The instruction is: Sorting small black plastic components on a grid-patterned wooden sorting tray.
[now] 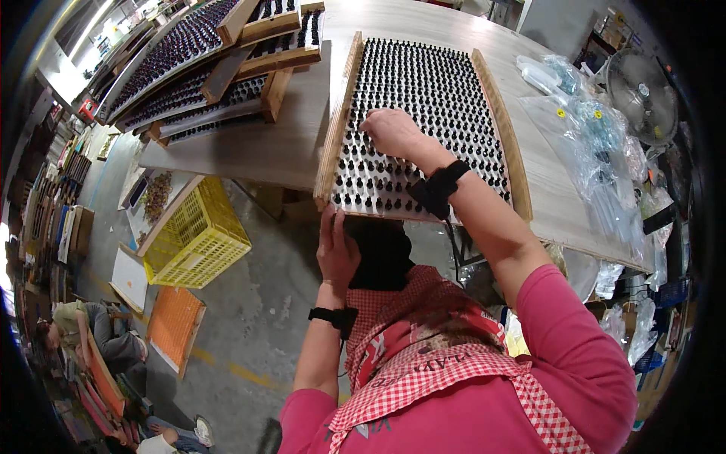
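Head view: a person's right hand [393, 132] reaches over a wood-railed tray [342, 117] lined with rows of small black pieces [423, 76], the tray lying on a pale tabletop [280, 155] straight ahead of the body, its near end at the table's front edge. The right fingers are bent and drawn narrow, tips lowered among the pieces toward the tray's left side; whether one is pinched there cannot be told, as the hand itself covers the spot. The left hand [338, 253] is at the tray's near left corner, fingers close together and pointing up, seemingly resting against the wood; no piece shows in its grasp, though its palm side is partly hidden. The step in hand appears to be fingertip work on single pieces by the right hand, with the left likely steadying the corner. Judged from this pose, the next move calls for a light, precise touch and a raised wrist, since the black wrist strap [442, 189] sits low over the near rows and could brush them. At left, more trays [278, 62] of dark pieces are piled up, a yellow crate [200, 234] below; at right, clear plastic bags [597, 144] lie near a fan [641, 94]
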A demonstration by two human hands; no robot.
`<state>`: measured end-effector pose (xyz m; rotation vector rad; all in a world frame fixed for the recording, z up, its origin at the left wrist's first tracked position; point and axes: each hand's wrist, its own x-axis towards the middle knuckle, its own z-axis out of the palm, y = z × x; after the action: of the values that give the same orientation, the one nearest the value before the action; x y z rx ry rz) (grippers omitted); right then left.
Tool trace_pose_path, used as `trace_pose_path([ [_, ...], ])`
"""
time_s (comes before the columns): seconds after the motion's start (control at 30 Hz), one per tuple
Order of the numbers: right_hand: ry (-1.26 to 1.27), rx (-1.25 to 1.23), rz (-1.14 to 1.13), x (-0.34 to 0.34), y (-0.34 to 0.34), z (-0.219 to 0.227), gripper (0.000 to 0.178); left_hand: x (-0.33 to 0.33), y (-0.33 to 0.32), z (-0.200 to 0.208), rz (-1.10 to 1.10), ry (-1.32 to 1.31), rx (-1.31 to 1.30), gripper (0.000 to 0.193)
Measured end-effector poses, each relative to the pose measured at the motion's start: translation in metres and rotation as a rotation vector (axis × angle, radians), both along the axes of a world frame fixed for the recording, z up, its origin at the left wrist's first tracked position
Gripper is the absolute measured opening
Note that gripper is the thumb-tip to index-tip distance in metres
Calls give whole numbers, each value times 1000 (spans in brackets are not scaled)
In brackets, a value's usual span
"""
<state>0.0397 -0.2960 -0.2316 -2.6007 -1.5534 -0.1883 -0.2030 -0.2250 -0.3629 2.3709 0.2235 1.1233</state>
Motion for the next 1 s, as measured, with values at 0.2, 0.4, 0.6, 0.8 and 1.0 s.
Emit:
trace_pose_path([
  [0.2, 42, 75, 41, -8, 17, -7, 35, 0, -3, 1, 0, -28, 27, 63],
  [0.4, 104, -100, -41, -17, 16, 15, 38, -5, -2, -1, -8, -6, 34, 66],
  [0.6, 143, 265, 26, -26, 4, 19, 31, -7, 5, 10, 32, -2, 27, 69],
  [0.8, 368, 510, 420, -103, -17, 57, 18, -37, 15, 44, -139, 27, -163, 50],
  [1.0, 495, 216, 941, -224, -8, 33, 38, -68, 21, 37, -219, 367, -98, 42],
])
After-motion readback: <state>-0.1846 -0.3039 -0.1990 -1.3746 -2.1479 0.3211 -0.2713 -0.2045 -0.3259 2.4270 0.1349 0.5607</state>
